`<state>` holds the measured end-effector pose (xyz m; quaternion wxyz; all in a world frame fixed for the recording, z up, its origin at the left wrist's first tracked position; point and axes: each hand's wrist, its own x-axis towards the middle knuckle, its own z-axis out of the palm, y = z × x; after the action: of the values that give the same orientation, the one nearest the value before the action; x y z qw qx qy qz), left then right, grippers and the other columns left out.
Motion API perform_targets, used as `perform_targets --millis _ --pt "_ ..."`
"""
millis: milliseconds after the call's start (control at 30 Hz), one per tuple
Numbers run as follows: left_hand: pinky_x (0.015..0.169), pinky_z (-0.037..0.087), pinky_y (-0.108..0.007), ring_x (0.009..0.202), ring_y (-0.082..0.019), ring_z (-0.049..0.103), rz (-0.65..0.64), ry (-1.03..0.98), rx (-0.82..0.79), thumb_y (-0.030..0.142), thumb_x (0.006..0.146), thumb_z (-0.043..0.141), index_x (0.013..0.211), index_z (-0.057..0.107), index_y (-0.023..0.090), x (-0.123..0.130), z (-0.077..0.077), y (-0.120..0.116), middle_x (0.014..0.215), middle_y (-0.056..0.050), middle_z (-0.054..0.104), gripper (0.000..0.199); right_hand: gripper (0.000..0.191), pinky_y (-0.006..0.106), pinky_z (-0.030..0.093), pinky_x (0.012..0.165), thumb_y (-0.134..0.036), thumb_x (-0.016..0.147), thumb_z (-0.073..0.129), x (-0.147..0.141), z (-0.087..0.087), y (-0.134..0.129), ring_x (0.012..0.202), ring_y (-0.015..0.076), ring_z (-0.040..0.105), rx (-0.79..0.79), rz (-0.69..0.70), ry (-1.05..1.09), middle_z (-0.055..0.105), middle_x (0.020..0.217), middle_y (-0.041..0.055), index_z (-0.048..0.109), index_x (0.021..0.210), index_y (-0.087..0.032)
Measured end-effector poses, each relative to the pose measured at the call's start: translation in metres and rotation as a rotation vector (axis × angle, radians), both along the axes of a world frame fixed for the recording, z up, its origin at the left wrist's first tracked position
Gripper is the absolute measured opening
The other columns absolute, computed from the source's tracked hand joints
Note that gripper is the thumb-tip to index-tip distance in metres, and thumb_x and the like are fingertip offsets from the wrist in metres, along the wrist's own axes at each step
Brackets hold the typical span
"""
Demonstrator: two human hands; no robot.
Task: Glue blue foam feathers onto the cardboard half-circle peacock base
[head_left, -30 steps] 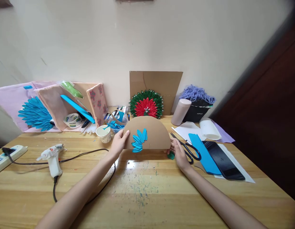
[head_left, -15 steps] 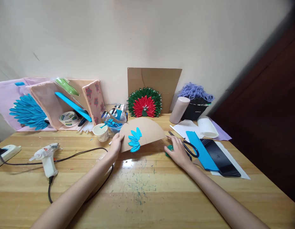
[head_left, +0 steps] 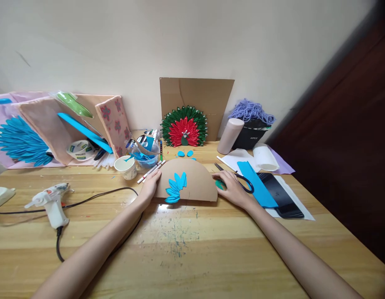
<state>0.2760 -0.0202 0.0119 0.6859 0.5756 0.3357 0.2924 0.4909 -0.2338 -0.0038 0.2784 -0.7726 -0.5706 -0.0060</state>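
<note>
We set the clock on the cardboard half-disc [head_left: 200,180], twelve towards the wall. It lies mid-table between our hands, straight edge nearest us, a cluster of blue petals [head_left: 176,187] on its left half. Left hand [head_left: 150,187], at nine: closed on the rim, thumb on the face, fingers mostly hidden. Right hand [head_left: 232,190], at three: partly open, fingers loosely bent beside the right edge, above a green piece [head_left: 220,184]; we cannot tell whether the fingertips touch the board. Scissors [head_left: 248,182] lie under and beyond that hand, still at three, then a blue strip [head_left: 257,185] and a dark phone [head_left: 287,201] slightly past it. Half past two: white roll [head_left: 265,157]. Between one and two: an upright pale bottle [head_left: 230,135], with lilac yarn [head_left: 251,111] heaped over a black box [head_left: 248,137] beside it. Twelve: small blue ovals [head_left: 180,153], then a red-and-green petal fan [head_left: 184,128] before a cardboard panel [head_left: 217,93]. Towards ten: white markers [head_left: 151,171], a paper cup [head_left: 126,169], a clear bowl [head_left: 145,158] of blue scraps, and farther off a tape roll [head_left: 80,150] among pink fabric-covered panels [head_left: 45,120]. Just short of nine: a white glue gun [head_left: 53,205], well apart from us, its dark cord running towards our left forearm.
</note>
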Motion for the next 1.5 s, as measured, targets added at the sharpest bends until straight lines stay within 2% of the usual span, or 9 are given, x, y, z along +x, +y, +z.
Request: perform_targets --millis 133,267,367,533,800,967,1267,1400,1500 --pt "0.089 0.043 -0.039 0.098 -0.027 0.059 -0.025 0.005 -0.006 0.037 0.068 0.062 0.087 0.069 0.017 -0.001 0.000 -0.004 0.100 -0.007 0.069 0.028 0.026 0.039 0.036 0.087 -0.025 0.089 0.034 -0.001 0.002 0.000 0.095 0.0222 0.052 0.131 0.002 0.073 0.063 0.095 0.0057 0.059 0.093 -0.021" --pt "0.093 0.040 -0.038 0.105 -0.025 0.057 -0.022 -0.048 -0.057 0.039 0.072 0.060 0.098 0.067 0.018 0.000 -0.005 -0.006 0.110 -0.006 0.066 0.034 0.023 0.036 0.039 0.079 -0.036 0.086 0.044 -0.012 0.006 0.003 0.085 0.0224 0.053 0.159 -0.018 0.200 0.062 0.084 0.0050 0.059 0.080 -0.021" --pt "0.096 0.039 -0.035 0.110 -0.023 0.054 -0.032 -0.164 -0.128 0.037 0.074 0.058 0.101 0.065 0.018 0.002 -0.006 -0.007 0.115 -0.006 0.063 0.034 0.026 0.030 0.042 0.066 -0.044 0.082 0.049 -0.018 0.007 0.004 0.071 0.0191 0.054 0.178 -0.055 0.493 0.059 0.072 0.0017 0.056 0.073 -0.020" --pt "0.086 0.048 -0.040 0.102 -0.026 0.059 -0.275 -0.212 -0.359 0.048 0.081 0.046 0.109 0.060 0.016 0.002 0.002 -0.016 0.109 -0.010 0.065 0.045 0.027 0.027 0.045 0.063 -0.046 0.080 0.053 -0.018 0.008 0.006 0.067 0.0169 0.058 0.300 -0.081 0.932 0.063 0.075 0.0001 0.057 0.081 -0.020" --pt "0.083 0.052 -0.041 0.095 -0.024 0.063 -0.323 -0.151 -0.386 0.034 0.080 0.057 0.116 0.054 0.017 -0.003 0.004 -0.028 0.110 -0.010 0.064 0.041 0.030 0.031 0.048 0.072 -0.048 0.080 0.052 -0.015 -0.002 0.009 0.080 0.0203 0.060 0.417 -0.161 0.902 0.066 0.081 0.0017 0.062 0.081 -0.020" --pt "0.078 0.054 -0.035 0.095 -0.022 0.063 -0.299 -0.158 -0.321 0.038 0.081 0.055 0.116 0.055 0.020 -0.002 0.002 -0.026 0.116 -0.009 0.061 0.039 0.037 0.031 0.047 0.058 -0.051 0.082 0.043 -0.004 0.004 0.006 0.061 0.0177 0.057 0.427 -0.207 0.893 0.061 0.069 0.0023 0.059 0.088 -0.019" --pt "0.076 0.056 -0.031 0.101 -0.022 0.060 -0.232 -0.183 -0.257 0.038 0.079 0.057 0.117 0.054 0.024 -0.001 0.002 -0.021 0.120 -0.006 0.059 0.041 0.024 0.040 0.044 0.080 -0.028 0.065 0.063 0.026 -0.009 -0.049 0.089 0.0268 0.057 -0.007 -0.454 0.084 0.060 0.089 0.0097 0.058 0.085 -0.017" --pt "0.070 0.057 -0.028 0.096 -0.021 0.062 -0.197 -0.175 -0.227 0.038 0.079 0.058 0.114 0.056 0.023 -0.001 0.011 -0.021 0.120 -0.006 0.059 0.038 0.016 0.036 0.045 0.073 -0.024 0.065 0.061 0.026 -0.013 -0.050 0.083 0.0257 0.059 0.004 -0.401 0.146 0.062 0.085 0.0086 0.055 0.080 -0.020" --pt "0.067 0.057 -0.025 0.093 -0.019 0.063 -0.156 -0.207 -0.230 0.034 0.081 0.055 0.115 0.055 0.022 -0.002 0.021 -0.020 0.121 -0.006 0.059 0.035 0.017 0.033 0.046 0.064 -0.032 0.068 0.061 0.017 -0.007 -0.046 0.071 0.0217 0.060 0.134 -0.407 0.450 0.061 0.075 0.0043 0.050 0.077 -0.021"
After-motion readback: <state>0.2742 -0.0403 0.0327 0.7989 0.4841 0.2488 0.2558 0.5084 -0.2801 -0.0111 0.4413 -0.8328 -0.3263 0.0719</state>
